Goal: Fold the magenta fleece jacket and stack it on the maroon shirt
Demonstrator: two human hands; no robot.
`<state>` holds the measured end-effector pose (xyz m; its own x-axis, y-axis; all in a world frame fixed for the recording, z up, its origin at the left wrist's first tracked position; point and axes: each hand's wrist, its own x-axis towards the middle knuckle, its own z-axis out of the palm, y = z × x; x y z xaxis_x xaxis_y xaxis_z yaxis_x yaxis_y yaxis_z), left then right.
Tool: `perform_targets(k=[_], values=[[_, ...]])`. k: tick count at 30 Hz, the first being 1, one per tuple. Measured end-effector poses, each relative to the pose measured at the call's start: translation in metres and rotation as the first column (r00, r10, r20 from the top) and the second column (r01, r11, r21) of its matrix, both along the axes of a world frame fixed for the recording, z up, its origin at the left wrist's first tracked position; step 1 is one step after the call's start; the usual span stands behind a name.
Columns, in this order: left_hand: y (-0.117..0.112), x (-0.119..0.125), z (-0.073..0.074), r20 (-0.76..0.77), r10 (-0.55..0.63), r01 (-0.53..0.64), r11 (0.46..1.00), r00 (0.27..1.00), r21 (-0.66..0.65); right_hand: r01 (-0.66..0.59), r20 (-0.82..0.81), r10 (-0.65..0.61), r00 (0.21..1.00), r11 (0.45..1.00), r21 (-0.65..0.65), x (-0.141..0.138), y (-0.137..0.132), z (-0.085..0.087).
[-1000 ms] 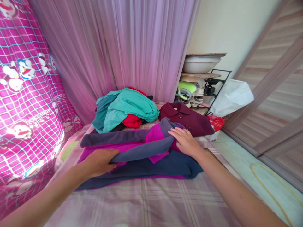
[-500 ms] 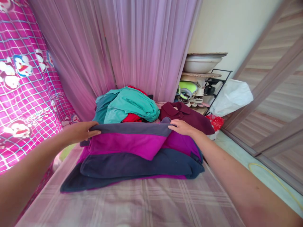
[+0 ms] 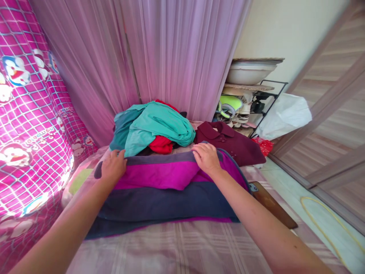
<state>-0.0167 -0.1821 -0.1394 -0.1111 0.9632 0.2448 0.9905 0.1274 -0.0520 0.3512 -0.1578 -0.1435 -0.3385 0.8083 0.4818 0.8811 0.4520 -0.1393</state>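
Note:
A folded magenta and dark grey fleece garment lies across the bed in front of me. My left hand rests on the left end of its far edge, fingers loosely extended and slightly bent. At the right part of that same grey edge, my right hand lies palm down with its fingers stretched out. Both palms hide parts of the cloth beneath them. Just beyond is a heap of clothes with a teal garment on top and a red one showing under it. A folded maroon collared shirt lies to the right.
A brown phone or tablet lies on the plaid sheet near the bed's right edge. Purple curtains hang behind. A shoe rack with basins and a white bag stands back right. Pink patterned fabric hangs left.
Both hands have gone from gripping the garment's raised grey edge to lying on it, and the folded layer is now lower and flatter. The brown device has come into view.

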Motion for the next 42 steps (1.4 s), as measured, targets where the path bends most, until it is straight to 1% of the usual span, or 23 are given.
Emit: perform_targets(k=[1, 2, 4, 5, 7, 9, 11, 14, 16, 19, 21, 22, 23, 25, 27, 29, 31, 32, 33, 35, 37, 40, 42], values=[[-0.002, 0.010, -0.006, -0.002, -0.071, 0.071, 0.996, 0.997, 0.058, -0.092, 0.015, 0.092, 0.996, 0.995, -0.030, -0.013, -0.004, -0.002], [-0.003, 0.020, -0.012, -0.004, -0.148, 0.147, 0.986, 0.989, 0.076, -0.181, 0.046, 0.184, 0.982, 0.981, -0.076, -0.026, -0.008, -0.007], [-0.003, 0.038, -0.029, 0.012, -0.265, 0.265, 0.964, 0.964, 0.003, -0.278, 0.128, 0.304, 0.944, 0.942, -0.187, -0.045, -0.009, -0.019], [-0.001, 0.045, -0.038, 0.029, -0.288, 0.290, 0.955, 0.957, -0.056, -0.275, 0.167, 0.320, 0.933, 0.930, -0.245, -0.049, -0.007, -0.026], [0.001, 0.052, -0.056, 0.064, -0.271, 0.278, 0.949, 0.960, -0.146, -0.174, 0.227, 0.261, 0.938, 0.923, -0.342, -0.042, 0.002, -0.042], [0.004, 0.052, -0.070, 0.081, -0.253, 0.264, 0.948, 0.964, -0.179, -0.037, 0.258, 0.143, 0.955, 0.927, -0.374, -0.023, 0.015, -0.056], [0.006, 0.049, -0.078, 0.080, -0.251, 0.261, 0.950, 0.965, -0.171, 0.060, 0.268, 0.038, 0.963, 0.935, -0.349, -0.002, 0.026, -0.067], [0.007, 0.046, -0.081, 0.082, -0.258, 0.268, 0.950, 0.963, -0.159, 0.123, 0.270, -0.037, 0.962, 0.942, -0.311, 0.014, 0.034, -0.074], [0.007, 0.047, -0.082, 0.086, -0.263, 0.273, 0.951, 0.961, -0.142, 0.134, 0.267, -0.047, 0.962, 0.939, -0.317, 0.014, 0.034, -0.071], [0.006, 0.049, -0.082, 0.081, -0.262, 0.270, 0.955, 0.962, -0.120, 0.102, 0.244, -0.023, 0.970, 0.944, -0.314, 0.010, 0.036, -0.054], [0.005, 0.050, -0.082, 0.074, -0.261, 0.268, 0.956, 0.962, -0.117, 0.146, 0.228, -0.089, 0.970, 0.958, -0.246, 0.012, 0.041, -0.037], [0.004, 0.050, -0.082, 0.072, -0.261, 0.268, 0.956, 0.963, -0.117, 0.214, 0.225, -0.169, 0.960, 0.958, -0.192, 0.013, 0.044, -0.027], [0.004, 0.051, -0.082, 0.071, -0.261, 0.268, 0.956, 0.963, -0.117, 0.306, 0.229, -0.268, 0.936, 0.941, -0.145, 0.015, 0.048, -0.018], [0.004, 0.051, -0.082, 0.072, -0.258, 0.265, 0.957, 0.963, -0.114, 0.484, 0.271, -0.441, 0.856, 0.867, -0.119, 0.019, 0.055, -0.003], [0.004, 0.051, -0.083, 0.069, -0.248, 0.255, 0.962, 0.966, -0.102, 0.558, 0.340, -0.483, 0.807, 0.811, -0.172, 0.023, 0.059, 0.007], [0.004, 0.052, -0.085, 0.065, -0.237, 0.243, 0.966, 0.969, -0.089, 0.546, 0.354, -0.465, 0.811, 0.820, -0.173, 0.028, 0.059, 0.010], [0.004, 0.052, -0.086, 0.057, -0.233, 0.237, 0.968, 0.971, -0.083, 0.538, 0.308, -0.490, 0.815, 0.838, -0.089, 0.036, 0.054, 0.006], [0.004, 0.052, -0.087, 0.052, -0.233, 0.237, 0.968, 0.971, -0.085, 0.547, 0.295, -0.508, 0.809, 0.835, -0.063, 0.040, 0.050, 0.001], [0.004, 0.052, -0.087, 0.046, -0.233, 0.236, 0.968, 0.971, -0.088, 0.562, 0.299, -0.523, 0.798, 0.825, -0.060, 0.045, 0.047, -0.004], [0.004, 0.053, -0.086, 0.036, -0.234, 0.236, 0.967, 0.972, -0.098, 0.585, 0.349, -0.521, 0.779, 0.805, -0.104, 0.053, 0.042, -0.015], [0.004, 0.053, -0.085, 0.030, -0.233, 0.235, 0.966, 0.972, -0.111, 0.596, 0.384, -0.514, 0.767, 0.792, -0.130, 0.056, 0.042, -0.021], [0.004, 0.053, -0.084, 0.024, -0.230, 0.232, 0.965, 0.973, -0.120, 0.595, 0.353, -0.534, 0.768, 0.799, -0.086, 0.049, 0.046, -0.015], [0.004, 0.054, -0.084, 0.025, -0.226, 0.227, 0.966, 0.974, -0.119, 0.524, 0.278, -0.500, 0.820, 0.852, -0.014, 0.038, 0.048, -0.004]])
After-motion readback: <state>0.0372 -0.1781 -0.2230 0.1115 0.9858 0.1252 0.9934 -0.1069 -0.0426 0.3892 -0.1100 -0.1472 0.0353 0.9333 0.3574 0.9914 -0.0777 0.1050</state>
